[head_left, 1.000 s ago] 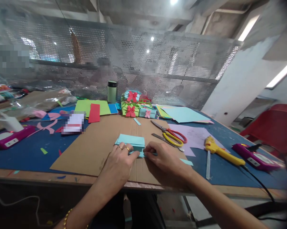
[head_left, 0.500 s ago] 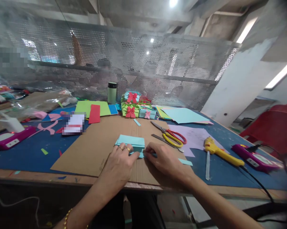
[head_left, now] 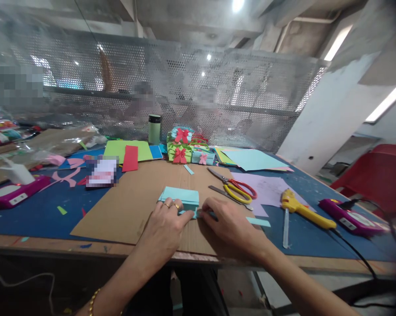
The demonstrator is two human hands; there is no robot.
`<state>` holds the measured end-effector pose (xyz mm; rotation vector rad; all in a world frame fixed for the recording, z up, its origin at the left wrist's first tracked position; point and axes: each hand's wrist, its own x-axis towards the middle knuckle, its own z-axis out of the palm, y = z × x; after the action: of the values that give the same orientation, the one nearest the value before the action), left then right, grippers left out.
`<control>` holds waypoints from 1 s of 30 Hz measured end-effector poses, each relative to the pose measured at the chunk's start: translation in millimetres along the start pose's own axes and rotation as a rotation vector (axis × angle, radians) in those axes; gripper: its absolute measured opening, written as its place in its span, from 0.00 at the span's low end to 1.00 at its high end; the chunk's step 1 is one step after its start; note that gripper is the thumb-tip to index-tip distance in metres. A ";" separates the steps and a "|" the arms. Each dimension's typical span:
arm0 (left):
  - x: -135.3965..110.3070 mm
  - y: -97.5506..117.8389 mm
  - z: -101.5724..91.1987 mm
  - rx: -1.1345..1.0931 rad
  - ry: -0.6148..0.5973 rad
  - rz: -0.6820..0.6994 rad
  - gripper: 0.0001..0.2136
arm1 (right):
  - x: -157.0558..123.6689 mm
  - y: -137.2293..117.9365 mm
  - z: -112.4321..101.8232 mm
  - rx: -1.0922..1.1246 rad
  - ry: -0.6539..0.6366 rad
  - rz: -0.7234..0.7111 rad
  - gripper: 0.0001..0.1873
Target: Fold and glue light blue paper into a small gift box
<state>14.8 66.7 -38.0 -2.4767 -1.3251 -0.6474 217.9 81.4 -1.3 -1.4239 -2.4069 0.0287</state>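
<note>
A light blue folded paper piece (head_left: 180, 194) rests on the brown cardboard sheet (head_left: 119, 210), in front of my body. My left hand (head_left: 165, 224) has its fingers curled against the near edge of that piece, with the thumb pressing toward a small light blue paper strip (head_left: 195, 213). Close beside it, my right hand (head_left: 226, 221) is closed in a pinch on the strip; its fingertips partly hide it. A light blue strip end (head_left: 260, 222) sticks out to the right from behind my right hand.
Scissors (head_left: 239, 191) with red and yellow handles lie beyond my right hand. A yellow glue gun (head_left: 308, 213) and purple power strip (head_left: 352, 218) are to the right. Small paper boxes with bows (head_left: 180, 153), a green bottle (head_left: 154, 129) and coloured paper (head_left: 253, 158) stand behind.
The strip end beside my right hand reaches slightly farther right. Both hands stay almost in place, with the right fingers shifted very slightly.
</note>
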 end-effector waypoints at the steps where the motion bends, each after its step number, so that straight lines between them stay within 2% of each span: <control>1: 0.0 -0.1 0.7 -0.001 0.005 0.003 0.15 | -2.3 -0.1 -1.2 -0.046 0.041 -0.027 0.07; 4: -0.2 -0.3 2.7 -0.012 0.010 0.012 0.15 | -9.7 -2.8 -3.4 -0.128 0.150 -0.147 0.11; 8: 0.0 -0.4 2.4 -0.005 -0.002 0.003 0.15 | -14.6 -7.7 3.1 -0.076 0.095 -0.264 0.13; 12: 1.1 -0.2 -1.1 -0.048 -0.013 -0.017 0.14 | -12.9 -6.4 15.4 -0.055 0.091 -0.268 0.14; 19: 1.2 0.9 -3.1 -0.107 -0.059 -0.055 0.11 | -14.2 -4.0 21.8 -0.160 0.089 -0.272 0.05; 25: 1.3 1.0 -2.8 -0.110 -0.046 -0.042 0.11 | -14.4 -3.8 23.4 -0.212 0.085 -0.259 0.08; 30: 2.4 0.9 -2.1 -0.083 -0.055 -0.049 0.10 | -15.1 -4.9 20.7 -0.187 0.081 -0.283 0.15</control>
<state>16.2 67.0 -35.0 -2.5523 -1.4099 -0.6624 214.2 69.2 -24.0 -1.1184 -2.5728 -0.3236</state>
